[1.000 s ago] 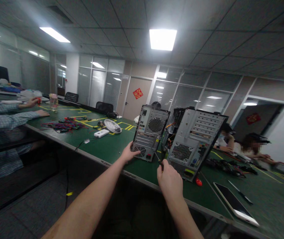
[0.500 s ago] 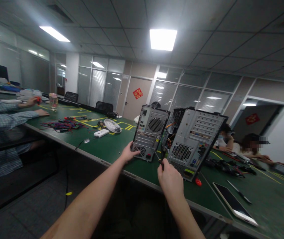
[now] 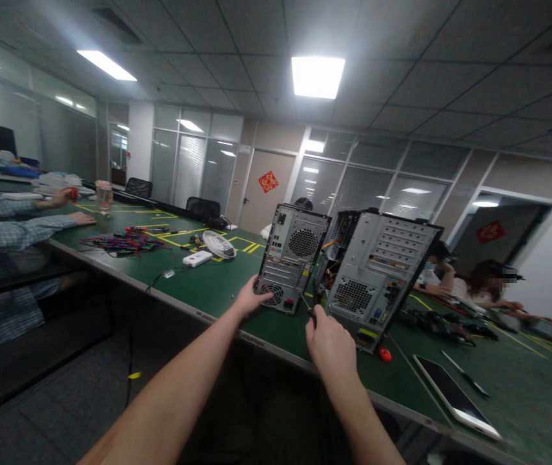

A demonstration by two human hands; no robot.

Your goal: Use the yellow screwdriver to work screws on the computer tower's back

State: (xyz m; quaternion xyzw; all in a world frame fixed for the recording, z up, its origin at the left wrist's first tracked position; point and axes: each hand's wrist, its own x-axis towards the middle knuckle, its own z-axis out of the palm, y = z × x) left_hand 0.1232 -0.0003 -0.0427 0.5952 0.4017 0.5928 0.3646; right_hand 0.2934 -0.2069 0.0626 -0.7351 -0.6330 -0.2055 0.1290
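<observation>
A small grey computer case (image 3: 283, 274) stands on the green table with its back panel, fan grille and ports facing me. My left hand (image 3: 250, 298) grips its lower left corner, thumb across the lower round grille and fingers around the side, partly hidden. In my right hand (image 3: 331, 345) is a screwdriver (image 3: 311, 312), closed in the fingers by its dark handle. Its thin shaft points up at the case's lower right edge; whether the tip touches a screw I cannot tell. Just right stands a larger computer tower (image 3: 375, 271), its left side open with wires showing.
Left on the green table (image 3: 198, 284) lie a heap of coloured wires (image 3: 125, 241), a white power strip (image 3: 197, 259) and a white oval basket (image 3: 218, 245). Rightward are a phone (image 3: 454, 394), a thin metal tool (image 3: 464, 373) and black cables (image 3: 443, 323). Other people sit at both sides.
My right hand and the screwdriver have shifted very slightly upward. My left hand and both computer cases stay where they were.
</observation>
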